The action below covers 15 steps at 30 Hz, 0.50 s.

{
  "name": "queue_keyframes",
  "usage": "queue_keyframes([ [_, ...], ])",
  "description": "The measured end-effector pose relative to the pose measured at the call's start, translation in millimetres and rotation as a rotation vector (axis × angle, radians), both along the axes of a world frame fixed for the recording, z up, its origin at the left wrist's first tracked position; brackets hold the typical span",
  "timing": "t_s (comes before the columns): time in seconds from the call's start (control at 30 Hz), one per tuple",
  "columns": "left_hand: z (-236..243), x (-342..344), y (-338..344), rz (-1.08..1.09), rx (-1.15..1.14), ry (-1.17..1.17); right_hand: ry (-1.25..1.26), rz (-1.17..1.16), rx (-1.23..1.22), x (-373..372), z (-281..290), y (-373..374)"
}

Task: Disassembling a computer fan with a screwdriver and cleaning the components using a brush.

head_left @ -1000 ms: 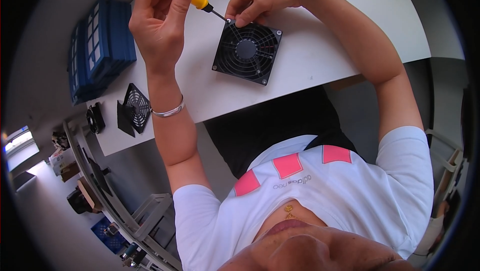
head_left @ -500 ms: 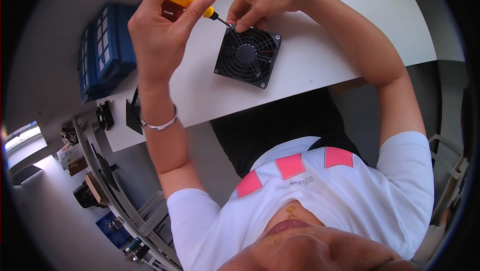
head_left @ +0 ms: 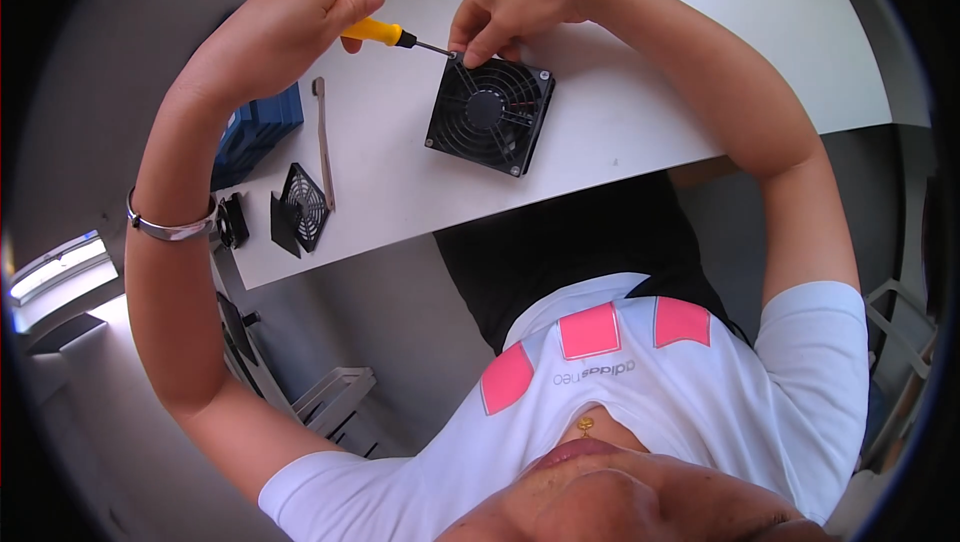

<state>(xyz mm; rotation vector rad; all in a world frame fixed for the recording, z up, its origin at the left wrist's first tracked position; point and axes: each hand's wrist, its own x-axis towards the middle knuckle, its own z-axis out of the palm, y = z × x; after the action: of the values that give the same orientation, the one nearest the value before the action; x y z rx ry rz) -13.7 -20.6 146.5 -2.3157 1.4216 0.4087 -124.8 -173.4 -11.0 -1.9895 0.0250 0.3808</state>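
Head view, upper frame: left hand (head_left: 270,37) grips yellow screwdriver (head_left: 385,35); right hand (head_left: 515,7) pinches the black fan (head_left: 490,115) corner on white table (head_left: 650,92).

A white short-sleeved T-shirt (head_left: 700,412) — three pink patches across the chest, a small grey mark beneath — and a silver bangle (head_left: 165,227) on the wrist at nine o'clock.
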Motion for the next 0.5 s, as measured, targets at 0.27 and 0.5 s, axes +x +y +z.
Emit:
queue_keyframes([
  [0.27,-8,-19,14,-0.129,-0.230,-0.046,-0.049,-0.013,0.015,-2,-2,2],
  [0.5,-11,-12,25,-0.466,-0.222,-0.136,0.111,0.082,0.114,6,12,0],
])
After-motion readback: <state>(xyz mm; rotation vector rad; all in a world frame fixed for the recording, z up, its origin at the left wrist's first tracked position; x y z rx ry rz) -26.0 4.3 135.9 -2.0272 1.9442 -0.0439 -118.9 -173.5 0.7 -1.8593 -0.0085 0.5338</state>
